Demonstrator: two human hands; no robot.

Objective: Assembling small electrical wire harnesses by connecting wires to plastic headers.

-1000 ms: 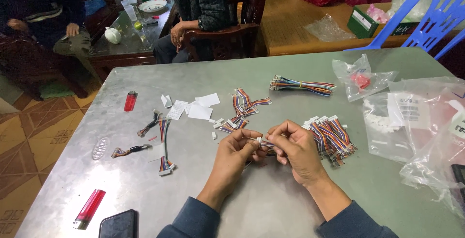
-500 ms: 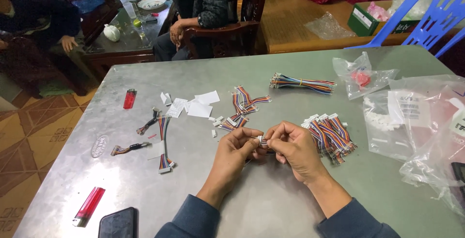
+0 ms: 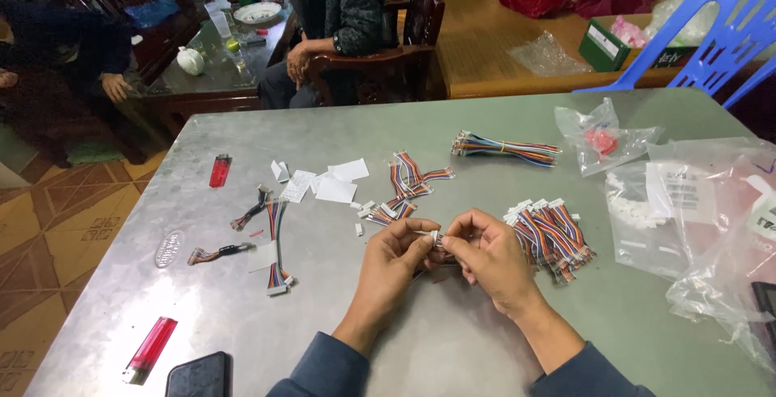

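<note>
Over the middle of the grey metal table [image 3: 453, 348], my left hand [image 3: 394, 258] and my right hand [image 3: 485, 253] meet fingertip to fingertip. Both pinch one small white connector [image 3: 434, 238] with short coloured wires, mostly hidden by my fingers. A pile of multicoloured wire harnesses with white plugs [image 3: 550, 231] lies just right of my right hand. More harnesses [image 3: 404, 187] are scattered just beyond my left hand.
A tied bundle of coloured wires [image 3: 505, 148] lies farther back. Clear plastic bags [image 3: 687, 203] crowd the right side. White paper scraps [image 3: 335, 183], loose cables [image 3: 271, 235], two red lighters [image 3: 149, 348] [image 3: 220, 171] and a black phone [image 3: 198, 377] sit left. People sit on wooden chairs [image 3: 380, 73] beyond the table.
My hands stay together over the same spot, fingers shifting slightly on the connector. The view has tilted a little; nothing on the table has moved.
</note>
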